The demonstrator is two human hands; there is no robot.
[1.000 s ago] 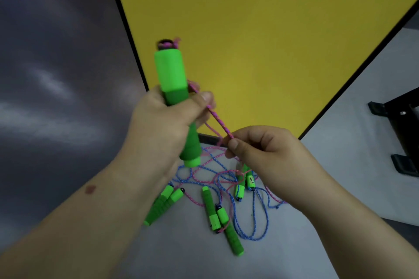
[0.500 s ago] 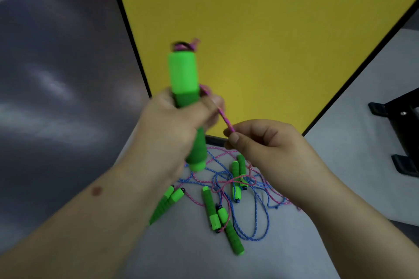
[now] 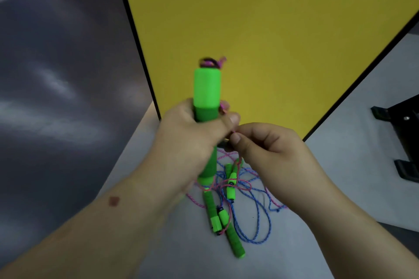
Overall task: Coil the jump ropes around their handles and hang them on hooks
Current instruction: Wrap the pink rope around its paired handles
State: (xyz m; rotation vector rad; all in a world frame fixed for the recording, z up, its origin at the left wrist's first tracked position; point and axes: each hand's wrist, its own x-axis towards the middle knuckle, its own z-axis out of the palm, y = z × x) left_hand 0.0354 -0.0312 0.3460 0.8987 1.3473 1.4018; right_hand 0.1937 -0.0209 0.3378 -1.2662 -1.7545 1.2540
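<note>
Barely started, my left hand (image 3: pixel 190 140) gripped one green handle (image 3: pixel 206 93) upright while my right hand (image 3: pixel 267 149) pinched its pink rope (image 3: pixel 234 132). Other ropes (image 3: pixel 260 215) lay tangled on the surface (image 3: pixel 340 188), none hung.

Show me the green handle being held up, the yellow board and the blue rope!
green handle (image 3: pixel 207 88), head view, its bright upper part.
yellow board (image 3: pixel 272 18), head view, its bare face.
blue rope (image 3: pixel 267 222), head view, a loop on the table.

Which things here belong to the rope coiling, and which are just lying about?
Job:
green handle gripped by left hand
pink rope pinched by right hand
loose handles and blue rope tangled on the table

Lying about:
yellow board
black bracket
</note>
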